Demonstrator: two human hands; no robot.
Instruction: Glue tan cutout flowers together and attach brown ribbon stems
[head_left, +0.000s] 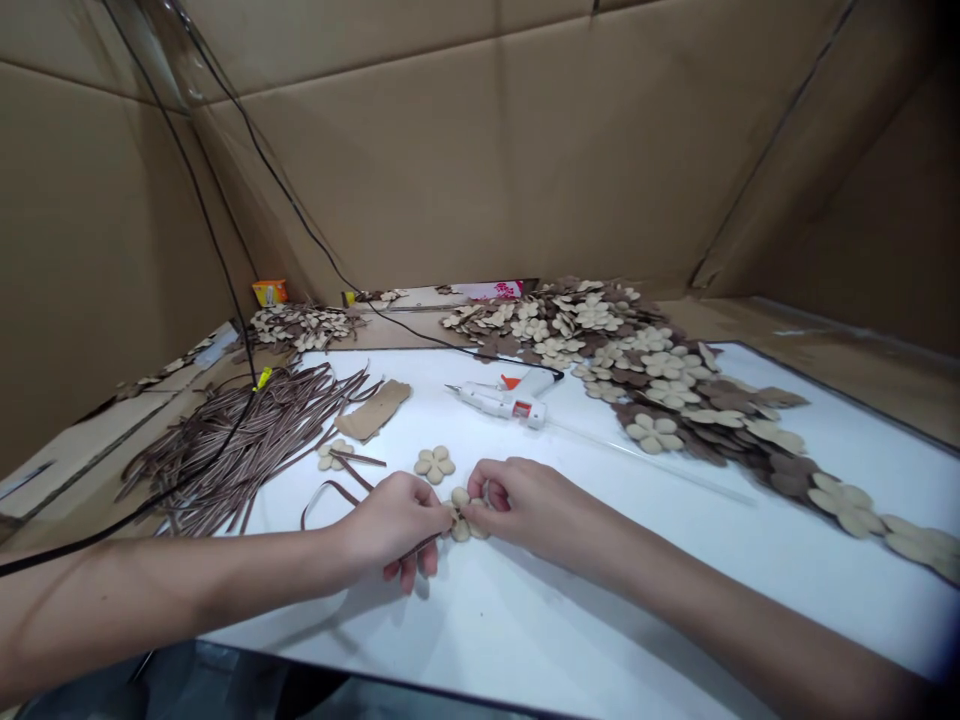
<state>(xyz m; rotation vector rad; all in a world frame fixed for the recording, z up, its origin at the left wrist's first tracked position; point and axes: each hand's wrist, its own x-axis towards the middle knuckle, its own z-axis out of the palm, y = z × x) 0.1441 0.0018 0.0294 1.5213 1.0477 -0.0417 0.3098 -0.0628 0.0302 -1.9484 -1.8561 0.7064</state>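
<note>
Left hand (390, 525), right hand (536, 510) on flower (460, 530)

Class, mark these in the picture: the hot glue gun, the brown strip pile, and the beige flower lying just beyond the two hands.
Hot glue gun (491, 400): head view, white barrel.
Brown strip pile (247, 450): head view, middle of the strips.
Beige flower (434, 465): head view, its centre.

The beige flower (460, 530) at six o'clock looked matt, felt-like; the glue gun (495, 398) at twelve o'clock was glossy plastic on a smooth white board (600, 560).
</note>
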